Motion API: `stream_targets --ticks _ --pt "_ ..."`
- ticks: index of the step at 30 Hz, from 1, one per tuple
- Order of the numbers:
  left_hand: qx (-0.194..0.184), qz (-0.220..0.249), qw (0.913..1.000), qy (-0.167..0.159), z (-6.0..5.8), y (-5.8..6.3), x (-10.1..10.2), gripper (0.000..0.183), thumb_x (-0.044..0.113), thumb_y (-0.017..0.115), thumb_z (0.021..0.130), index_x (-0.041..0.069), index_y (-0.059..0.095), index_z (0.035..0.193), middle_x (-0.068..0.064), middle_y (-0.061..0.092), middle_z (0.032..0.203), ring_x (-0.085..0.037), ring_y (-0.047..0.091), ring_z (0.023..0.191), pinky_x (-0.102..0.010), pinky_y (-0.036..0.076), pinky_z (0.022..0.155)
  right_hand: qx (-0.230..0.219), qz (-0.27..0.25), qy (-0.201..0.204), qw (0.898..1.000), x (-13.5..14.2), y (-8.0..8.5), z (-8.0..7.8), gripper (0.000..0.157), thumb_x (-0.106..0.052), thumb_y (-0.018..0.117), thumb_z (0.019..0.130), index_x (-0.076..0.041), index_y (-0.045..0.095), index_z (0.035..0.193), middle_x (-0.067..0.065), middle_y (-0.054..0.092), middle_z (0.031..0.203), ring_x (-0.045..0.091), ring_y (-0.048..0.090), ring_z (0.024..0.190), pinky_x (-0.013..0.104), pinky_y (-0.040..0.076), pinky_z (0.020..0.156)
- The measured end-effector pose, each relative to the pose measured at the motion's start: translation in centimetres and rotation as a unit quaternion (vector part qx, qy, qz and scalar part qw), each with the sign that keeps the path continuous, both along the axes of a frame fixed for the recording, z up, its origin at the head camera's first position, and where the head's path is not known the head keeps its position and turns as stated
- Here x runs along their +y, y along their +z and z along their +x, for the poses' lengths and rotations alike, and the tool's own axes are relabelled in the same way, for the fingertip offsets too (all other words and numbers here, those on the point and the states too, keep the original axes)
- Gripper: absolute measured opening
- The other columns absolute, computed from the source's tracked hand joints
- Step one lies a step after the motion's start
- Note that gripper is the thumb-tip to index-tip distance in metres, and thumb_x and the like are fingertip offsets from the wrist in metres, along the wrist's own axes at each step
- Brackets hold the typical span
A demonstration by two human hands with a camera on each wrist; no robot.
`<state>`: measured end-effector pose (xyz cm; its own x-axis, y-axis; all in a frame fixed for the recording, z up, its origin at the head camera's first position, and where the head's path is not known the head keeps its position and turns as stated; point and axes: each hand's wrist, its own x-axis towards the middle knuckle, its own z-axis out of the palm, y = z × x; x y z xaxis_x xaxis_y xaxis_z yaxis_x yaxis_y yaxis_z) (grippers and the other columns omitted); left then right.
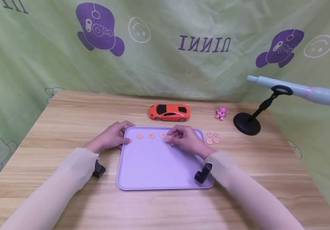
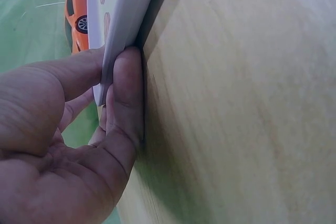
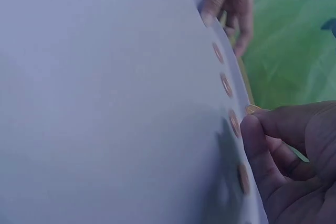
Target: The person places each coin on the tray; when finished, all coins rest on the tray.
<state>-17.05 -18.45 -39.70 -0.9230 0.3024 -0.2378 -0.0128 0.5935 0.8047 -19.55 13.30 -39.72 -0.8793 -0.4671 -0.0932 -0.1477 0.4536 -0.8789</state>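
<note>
My left hand (image 1: 111, 136) grips the left edge of a lavender tray (image 1: 159, 166), thumb on the rim and fingers against its underside in the left wrist view. Above the tray's far side, my right hand (image 1: 185, 138) pinches a copper coin (image 3: 252, 109) between thumb and index finger. Several copper coins lie in a row along the far rim, including a leftmost coin (image 1: 139, 135), a second coin (image 1: 152, 135) and a third coin (image 1: 162, 135). Another coin (image 3: 243, 178) of the row shows in the right wrist view; the right hand hides it in the head view.
Several loose coins (image 1: 209, 141) lie on the wooden table (image 1: 67, 127) just right of the tray. Behind it stand an orange toy car (image 1: 170, 112) and a small pink figurine (image 1: 221, 113). A pale blue microphone (image 1: 297, 89) on a black stand (image 1: 248, 124) occupies the right back.
</note>
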Motion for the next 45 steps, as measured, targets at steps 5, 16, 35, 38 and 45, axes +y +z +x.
stream_targets --ticks 5,16,35,38,45 --pt "0.003 0.000 1.0000 0.001 0.1 0.1 0.1 0.059 -0.001 0.071 0.095 0.000 0.047 0.150 -0.024 0.053 0.110 -0.018 0.064 0.076 -0.030 0.063 0.059 -0.010 -0.023 0.020 0.999 -2.2 -0.7 0.5 0.017 0.000 0.077 0.091 0.004 0.071 0.106 0.017 0.075 0.096 0.010 0.070 0.074 0.023 0.064 0.070" --pt "0.015 0.007 0.9998 -0.008 0.1 0.4 -0.1 0.061 -0.002 0.072 0.094 -0.002 0.047 0.149 -0.022 0.056 0.104 -0.017 0.065 0.071 -0.030 0.063 0.056 -0.007 -0.039 0.073 0.997 -6.4 -0.7 1.6 0.013 -0.001 0.077 0.092 0.003 0.073 0.103 0.018 0.076 0.095 0.007 0.069 0.073 0.026 0.066 0.072" --pt "0.015 0.022 0.9996 -0.009 0.1 0.1 -0.1 0.061 -0.002 0.073 0.093 -0.001 0.047 0.149 -0.020 0.056 0.102 -0.013 0.063 0.064 -0.027 0.061 0.054 0.085 0.056 0.122 0.987 -9.4 -0.7 2.9 0.004 -0.002 0.073 0.095 -0.003 0.074 0.099 0.009 0.073 0.092 0.005 0.062 0.081 0.012 0.055 0.074" --pt "0.012 0.021 0.9997 -0.007 0.2 0.1 -0.1 0.061 -0.002 0.072 0.094 -0.001 0.047 0.149 -0.021 0.056 0.103 -0.013 0.063 0.065 -0.028 0.061 0.054 0.094 0.076 0.121 0.985 -9.6 -0.5 3.1 0.005 0.000 0.072 0.095 -0.002 0.074 0.098 0.008 0.072 0.092 0.005 0.061 0.081 0.012 0.054 0.073" --pt "0.016 0.018 0.9997 -0.009 0.2 0.0 -0.2 0.062 -0.001 0.073 0.094 -0.001 0.046 0.150 -0.022 0.056 0.104 -0.014 0.064 0.066 -0.029 0.061 0.054 0.113 0.105 0.125 0.980 -9.8 0.1 3.1 0.007 0.001 0.072 0.093 -0.001 0.075 0.099 0.009 0.073 0.092 0.005 0.061 0.079 0.012 0.054 0.072"
